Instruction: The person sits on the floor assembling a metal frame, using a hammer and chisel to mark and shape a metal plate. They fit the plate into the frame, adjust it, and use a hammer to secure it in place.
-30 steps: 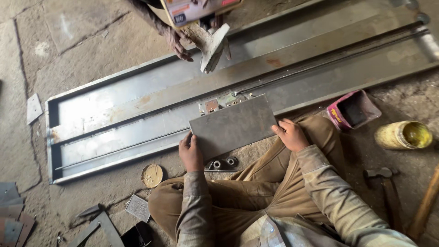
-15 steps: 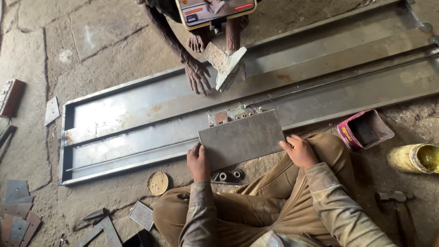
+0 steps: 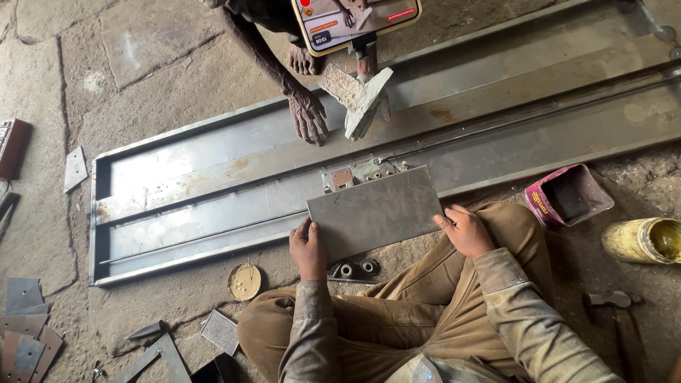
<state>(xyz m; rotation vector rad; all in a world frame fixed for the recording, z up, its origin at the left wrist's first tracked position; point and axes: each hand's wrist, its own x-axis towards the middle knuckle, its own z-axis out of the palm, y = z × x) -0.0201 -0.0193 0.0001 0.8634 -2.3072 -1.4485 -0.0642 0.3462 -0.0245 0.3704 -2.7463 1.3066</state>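
Observation:
I sit cross-legged on the ground, holding a flat grey rectangular metal plate [image 3: 376,211] by its two near corners. My left hand [image 3: 308,247] grips the left corner, my right hand [image 3: 464,228] the right. The plate lies tilted over the near rail of a long steel frame [image 3: 213,184], partly covering a small lock mechanism [image 3: 355,174] set in it. Just below the plate lies a small bracket with two round holes [image 3: 353,269]. Across the frame another person's hand [image 3: 308,117] rests on the metal beside a pale angle piece [image 3: 358,99].
A pink open box [image 3: 567,195] and a yellow tin [image 3: 644,240] sit at the right, a hammer [image 3: 616,312] below them. A round lid [image 3: 245,281], metal offcuts [image 3: 25,323] and small plates [image 3: 221,330] lie at the left. The floor is rough stone.
The view has shifted so the frame sits further right and lower. The other person's hand came down onto the frame. My hands kept hold of the plate.

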